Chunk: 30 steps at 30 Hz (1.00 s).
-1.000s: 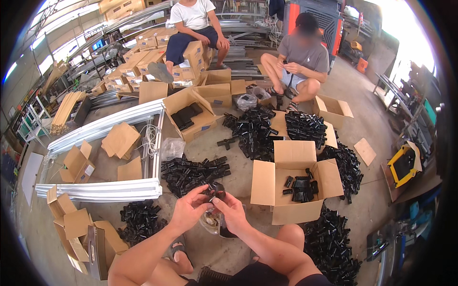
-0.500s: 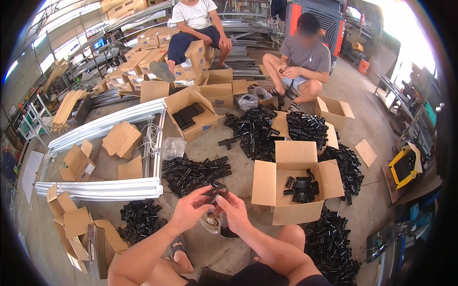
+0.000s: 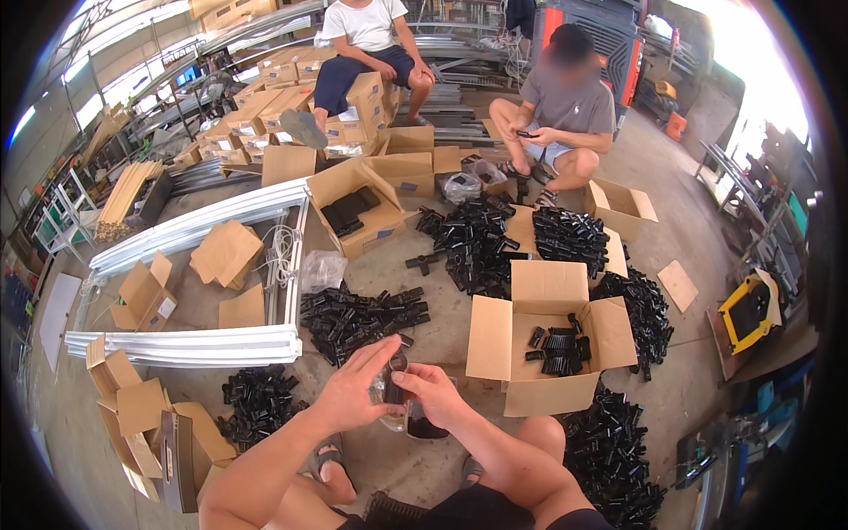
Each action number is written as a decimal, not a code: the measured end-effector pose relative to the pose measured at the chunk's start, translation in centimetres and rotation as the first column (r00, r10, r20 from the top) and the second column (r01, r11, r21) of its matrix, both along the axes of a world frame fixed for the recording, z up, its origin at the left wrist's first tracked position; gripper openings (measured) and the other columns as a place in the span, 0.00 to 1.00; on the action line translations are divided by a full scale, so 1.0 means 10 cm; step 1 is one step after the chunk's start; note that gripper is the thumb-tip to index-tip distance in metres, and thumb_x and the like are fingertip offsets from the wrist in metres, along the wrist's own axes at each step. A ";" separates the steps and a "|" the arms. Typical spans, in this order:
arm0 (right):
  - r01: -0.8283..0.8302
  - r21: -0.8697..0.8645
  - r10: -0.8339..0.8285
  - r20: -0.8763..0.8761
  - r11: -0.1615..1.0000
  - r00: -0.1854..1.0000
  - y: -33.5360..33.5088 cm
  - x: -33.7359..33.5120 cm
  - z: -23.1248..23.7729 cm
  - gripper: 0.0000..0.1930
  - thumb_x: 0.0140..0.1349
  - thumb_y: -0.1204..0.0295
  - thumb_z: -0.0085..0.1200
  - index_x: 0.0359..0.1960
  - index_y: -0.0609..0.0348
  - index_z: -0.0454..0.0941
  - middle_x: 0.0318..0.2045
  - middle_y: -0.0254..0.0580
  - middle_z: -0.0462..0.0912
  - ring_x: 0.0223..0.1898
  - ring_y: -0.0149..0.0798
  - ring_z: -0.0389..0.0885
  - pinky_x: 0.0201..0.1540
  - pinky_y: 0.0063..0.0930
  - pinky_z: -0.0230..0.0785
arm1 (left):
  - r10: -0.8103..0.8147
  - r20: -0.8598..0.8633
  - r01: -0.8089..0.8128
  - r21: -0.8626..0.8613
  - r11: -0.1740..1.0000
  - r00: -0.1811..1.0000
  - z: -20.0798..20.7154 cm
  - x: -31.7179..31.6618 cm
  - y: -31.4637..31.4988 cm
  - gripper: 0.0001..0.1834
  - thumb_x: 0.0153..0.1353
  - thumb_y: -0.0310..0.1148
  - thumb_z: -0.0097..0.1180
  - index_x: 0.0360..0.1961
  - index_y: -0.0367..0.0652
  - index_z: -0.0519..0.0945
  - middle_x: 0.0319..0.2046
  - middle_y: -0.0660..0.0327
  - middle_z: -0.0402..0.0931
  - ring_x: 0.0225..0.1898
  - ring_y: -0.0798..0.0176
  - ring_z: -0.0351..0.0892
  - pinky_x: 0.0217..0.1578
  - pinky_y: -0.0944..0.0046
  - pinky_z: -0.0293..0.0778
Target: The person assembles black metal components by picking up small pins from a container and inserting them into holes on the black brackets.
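Between my hands, in front of my knees, stands a black plastic fitting point(image 3: 398, 365) with a round, ring-like end facing up. My right hand point(image 3: 433, 394) pinches it, thumb on the near side. Its lower part is partly hidden by my fingers. My left hand point(image 3: 353, 393) is at its left side, fingers stretched out and thumb held apart below, close to the fitting. Under the hands sit a clear plastic bag point(image 3: 382, 415) and a small container with dark contents point(image 3: 426, 430). Just beyond lies a heap of black fittings point(image 3: 362, 320).
An open cardboard box point(image 3: 552, 393) with several black parts stands to the right, with a large heap of fittings point(image 3: 614, 455) beside it. White metal profiles point(image 3: 185, 346) lie left. A co-worker point(image 3: 565, 102) sits handling a black part; another person point(image 3: 367, 35) sits on boxes.
The fitting has turned from lying across my fingers to standing with its ring end up. My left fingers have straightened and come away from their pinch. The co-worker's hands have shifted.
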State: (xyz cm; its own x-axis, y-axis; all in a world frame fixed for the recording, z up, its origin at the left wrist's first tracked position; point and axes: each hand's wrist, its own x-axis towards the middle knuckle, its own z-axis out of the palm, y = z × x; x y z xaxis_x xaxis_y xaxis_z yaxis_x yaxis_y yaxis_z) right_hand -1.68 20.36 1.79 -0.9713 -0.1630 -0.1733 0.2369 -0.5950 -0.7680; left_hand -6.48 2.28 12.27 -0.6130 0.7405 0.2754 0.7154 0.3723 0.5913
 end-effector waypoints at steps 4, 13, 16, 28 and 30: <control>-0.029 0.001 0.029 -0.001 1.000 1.000 0.02 0.00 -0.01 0.12 0.70 0.61 0.64 0.38 0.57 0.82 0.30 0.27 0.81 0.28 0.22 0.76 0.30 0.19 0.68 | -0.018 0.059 0.021 -0.050 0.999 0.998 -0.02 0.00 -0.01 0.57 0.46 0.45 0.81 0.75 0.42 0.62 0.72 0.52 0.65 0.72 0.45 0.65 0.72 0.50 0.64; -0.056 -0.045 0.055 -0.024 0.997 0.998 0.02 0.02 0.03 0.12 0.71 0.62 0.63 0.42 0.58 0.82 0.33 0.27 0.82 0.31 0.21 0.76 0.30 0.19 0.67 | -0.044 0.039 0.043 0.015 0.999 0.998 -0.06 -0.03 0.00 0.53 0.46 0.45 0.81 0.71 0.41 0.66 0.74 0.51 0.63 0.74 0.45 0.64 0.72 0.47 0.63; -0.063 -0.050 0.062 -0.022 0.997 0.998 0.03 0.02 0.02 0.12 0.71 0.62 0.63 0.44 0.59 0.82 0.33 0.26 0.82 0.31 0.21 0.76 0.31 0.20 0.68 | -0.039 0.044 0.037 0.039 0.999 0.998 -0.09 -0.02 0.01 0.52 0.46 0.44 0.81 0.70 0.41 0.67 0.75 0.52 0.62 0.73 0.45 0.64 0.72 0.47 0.63; -0.089 -0.118 0.090 0.005 0.989 0.996 0.01 0.05 0.04 0.13 0.74 0.59 0.61 0.48 0.55 0.82 0.33 0.22 0.80 0.29 0.17 0.71 0.31 0.16 0.63 | 0.043 0.013 -0.043 0.005 0.999 0.999 0.00 -0.02 0.05 0.47 0.40 0.41 0.82 0.64 0.46 0.74 0.72 0.57 0.69 0.71 0.50 0.69 0.72 0.44 0.61; -0.090 -0.111 0.090 -0.008 0.990 0.996 -0.01 0.03 -0.02 0.13 0.74 0.59 0.60 0.48 0.54 0.82 0.34 0.21 0.79 0.29 0.16 0.70 0.30 0.16 0.62 | 0.061 -0.013 -0.061 0.016 0.998 0.998 -0.01 -0.03 0.07 0.47 0.39 0.41 0.82 0.63 0.46 0.74 0.71 0.57 0.70 0.71 0.51 0.69 0.72 0.42 0.60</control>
State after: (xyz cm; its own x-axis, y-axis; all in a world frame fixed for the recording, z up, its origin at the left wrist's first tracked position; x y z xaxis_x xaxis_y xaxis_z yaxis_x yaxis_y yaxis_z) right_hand -1.35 20.26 1.59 -0.9523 -0.2678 -0.1461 0.2909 -0.6528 -0.6995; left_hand -6.78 2.95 12.20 -0.6530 0.6975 0.2950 0.6995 0.4062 0.5880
